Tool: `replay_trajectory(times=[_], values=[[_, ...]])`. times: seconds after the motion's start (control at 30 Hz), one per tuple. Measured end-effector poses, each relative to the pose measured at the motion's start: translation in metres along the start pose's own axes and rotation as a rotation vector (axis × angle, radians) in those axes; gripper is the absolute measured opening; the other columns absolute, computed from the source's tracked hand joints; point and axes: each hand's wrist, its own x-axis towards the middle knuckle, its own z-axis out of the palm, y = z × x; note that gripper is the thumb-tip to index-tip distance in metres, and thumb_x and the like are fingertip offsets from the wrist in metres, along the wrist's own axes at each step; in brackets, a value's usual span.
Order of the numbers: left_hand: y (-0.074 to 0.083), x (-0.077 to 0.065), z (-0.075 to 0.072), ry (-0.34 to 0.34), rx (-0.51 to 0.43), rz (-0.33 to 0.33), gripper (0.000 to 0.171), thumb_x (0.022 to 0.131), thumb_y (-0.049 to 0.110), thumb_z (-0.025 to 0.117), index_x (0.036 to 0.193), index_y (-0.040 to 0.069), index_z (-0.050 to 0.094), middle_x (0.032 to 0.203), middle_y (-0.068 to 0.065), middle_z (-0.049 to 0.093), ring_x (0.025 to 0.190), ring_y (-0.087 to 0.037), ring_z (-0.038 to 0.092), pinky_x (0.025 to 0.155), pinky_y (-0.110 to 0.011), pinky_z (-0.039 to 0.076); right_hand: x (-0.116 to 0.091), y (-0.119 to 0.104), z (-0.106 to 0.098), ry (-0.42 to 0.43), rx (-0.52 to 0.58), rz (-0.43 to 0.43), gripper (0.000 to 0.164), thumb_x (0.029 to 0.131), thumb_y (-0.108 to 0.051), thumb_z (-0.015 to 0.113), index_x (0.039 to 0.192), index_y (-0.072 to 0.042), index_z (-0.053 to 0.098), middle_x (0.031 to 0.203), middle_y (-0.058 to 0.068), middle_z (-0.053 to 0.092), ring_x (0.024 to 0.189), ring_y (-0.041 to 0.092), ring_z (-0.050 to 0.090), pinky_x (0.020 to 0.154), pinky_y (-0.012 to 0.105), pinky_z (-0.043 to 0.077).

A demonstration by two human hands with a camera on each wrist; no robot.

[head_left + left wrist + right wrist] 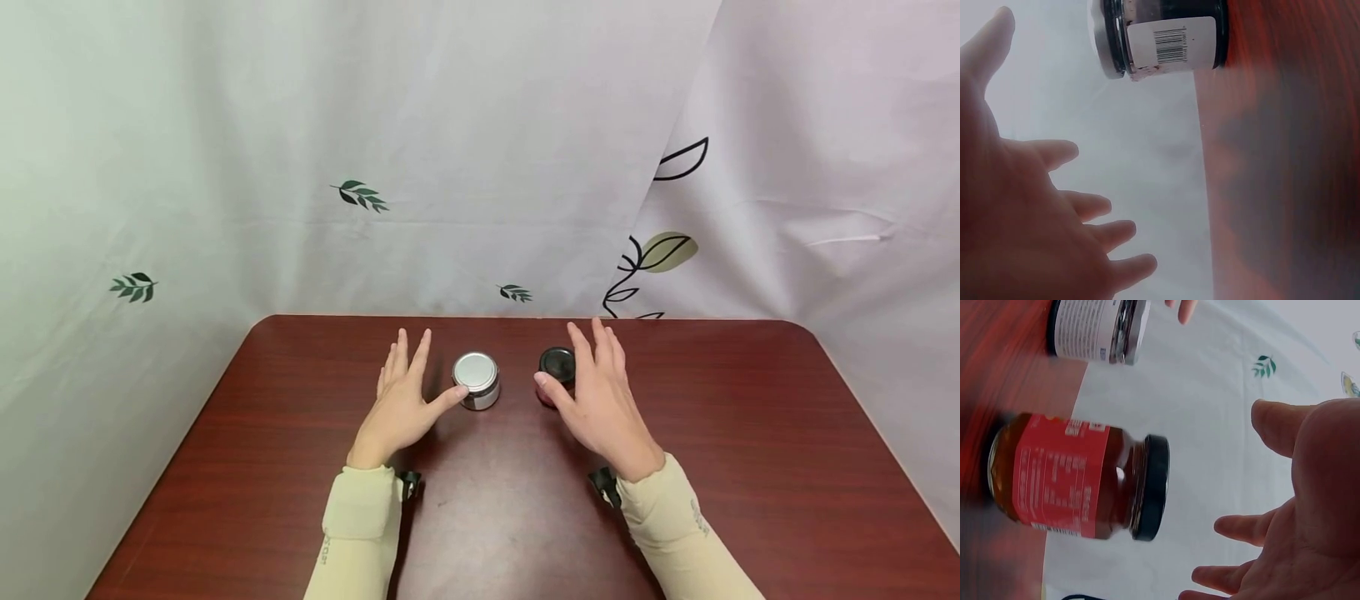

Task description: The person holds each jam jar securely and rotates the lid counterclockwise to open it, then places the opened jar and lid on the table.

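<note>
Where the pale sleeves [356,512] end on the near side, a small dark device [410,485] sits by the inner side of each wrist, above the reddish-brown worktop [495,517]. Beyond the cuffs, the left hand [401,404] is spread wide, thumb held well out from the fingers, with hold of nothing; the right hand [600,400] is likewise widely opened and has nothing in it. Just right of the left fingers, a silver-lidded jar [476,372] stands upright; from the head view the thumb tip overlaps its lid's edge, yet the left wrist view shows a gap between them. Just left of the right fingers stands a black-lidded jar [557,364] with a red label, also upright and partly covered by the thumb from the head view; the right wrist view shows thumb and fingers apart from it, higher than its lid. Between the hands, the two jars stand apart from each other, towards the worktop's far edge. Behind that edge hangs a whitish cloth [480,150] printed with leaf sprigs [362,197].
</note>
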Motion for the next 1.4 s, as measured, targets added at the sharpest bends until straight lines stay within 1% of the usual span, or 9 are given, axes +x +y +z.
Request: replay_trajectory(times=[0.13,0.33,0.53,0.63,0.87,1.0,1.27,1.4], values=[[-0.002,0.002,0.003,0.003,-0.016,0.006,0.104,0.086,0.071,0.061,0.163,0.025,0.007,0.167,-0.013,-0.01,0.153,-0.039,-0.003,0.118,-0.062,0.007,0.0,-0.003,0.004,0.001,0.008,-0.029,0.081,0.095,-0.042,0.067,0.155,-0.002,0.03,0.162,0.029,0.012,0.149,0.047,0.008,0.113,0.062,0.025],[-0.005,0.004,0.006,-0.017,-0.037,-0.005,0.104,0.085,0.074,0.06,0.163,0.03,0.006,0.168,-0.009,-0.009,0.153,-0.04,0.001,0.117,-0.063,0.01,0.0,-0.008,0.01,0.008,0.013,-0.08,0.081,0.095,-0.042,0.067,0.155,-0.002,0.03,0.161,0.029,0.013,0.148,0.048,0.01,0.113,0.062,0.027],[-0.004,0.005,0.008,-0.03,-0.066,-0.005,0.106,0.083,0.073,0.063,0.162,0.032,0.006,0.168,-0.006,-0.007,0.152,-0.041,0.003,0.114,-0.067,0.013,0.0,-0.012,0.014,0.009,0.018,-0.111,0.081,0.095,-0.042,0.068,0.155,-0.002,0.031,0.162,0.028,0.015,0.148,0.049,0.012,0.112,0.062,0.029],[-0.004,0.005,0.008,-0.033,-0.08,-0.009,0.106,0.083,0.073,0.064,0.162,0.033,0.006,0.168,-0.006,-0.008,0.152,-0.041,0.003,0.114,-0.068,0.013,0.0,-0.013,0.016,0.008,0.02,-0.116,0.08,0.095,-0.041,0.068,0.155,-0.003,0.031,0.161,0.028,0.017,0.148,0.048,0.013,0.111,0.062,0.03],[-0.005,0.006,0.011,-0.042,-0.082,-0.014,0.107,0.083,0.071,0.066,0.162,0.032,0.006,0.168,-0.007,-0.007,0.152,-0.041,0.004,0.114,-0.068,0.015,0.0,-0.017,0.02,-0.002,0.023,-0.127,0.08,0.095,-0.039,0.069,0.155,-0.003,0.031,0.161,0.027,0.017,0.148,0.046,0.014,0.111,0.061,0.031],[-0.006,0.006,0.011,-0.043,-0.083,-0.018,0.106,0.084,0.069,0.066,0.162,0.033,0.006,0.168,-0.007,-0.007,0.152,-0.04,0.004,0.113,-0.069,0.016,0.001,-0.021,0.022,0.005,0.026,-0.134,0.079,0.095,-0.04,0.068,0.155,-0.002,0.032,0.161,0.026,0.019,0.148,0.045,0.015,0.112,0.059,0.03],[-0.006,0.007,0.013,-0.055,-0.07,-0.013,0.106,0.083,0.07,0.066,0.162,0.033,0.005,0.168,-0.007,-0.006,0.152,-0.04,0.004,0.113,-0.068,0.018,0.003,-0.025,0.027,0.013,0.04,-0.133,0.077,0.094,-0.037,0.07,0.153,-0.002,0.035,0.16,0.025,0.024,0.147,0.044,0.021,0.113,0.057,0.031],[-0.004,0.007,0.013,-0.062,-0.07,-0.007,0.106,0.084,0.069,0.066,0.162,0.033,0.005,0.168,-0.007,-0.006,0.152,-0.041,0.005,0.113,-0.068,0.018,0.003,-0.027,0.031,0.01,0.05,-0.142,0.075,0.094,-0.035,0.07,0.152,-0.001,0.037,0.159,0.024,0.027,0.146,0.044,0.024,0.113,0.056,0.031]])
